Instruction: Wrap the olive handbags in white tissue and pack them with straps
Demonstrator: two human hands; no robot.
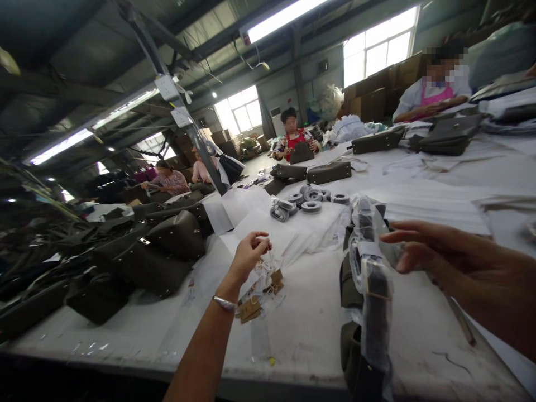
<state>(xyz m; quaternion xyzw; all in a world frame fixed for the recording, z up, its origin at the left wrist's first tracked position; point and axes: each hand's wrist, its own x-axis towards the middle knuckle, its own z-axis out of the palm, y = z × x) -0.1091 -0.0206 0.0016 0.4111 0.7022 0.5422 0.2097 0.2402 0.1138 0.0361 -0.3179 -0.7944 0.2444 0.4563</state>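
Note:
My left hand [250, 254] has its thumb and fingertips pinched on thin white string [270, 258] above a small heap of brown cardboard hang tags [250, 309]. On the right, a dark olive bag [350, 285] stands with its narrow side toward me. Its strap [377, 285] is wrapped in clear plastic with a pale band around it. My right hand [456, 262] is beside the strap, fingers stretched out and thumb apart. Its index fingertip is at the edge of the plastic; I cannot tell whether it presses on it.
Dark bags [157, 254] are piled along the left. Coiled straps [310, 196] lie on white sheets [293, 234] beyond my hands. More bags [329, 172] stand farther back. A slanted metal post [201, 148] rises at the far table edge. Several people work around the tables.

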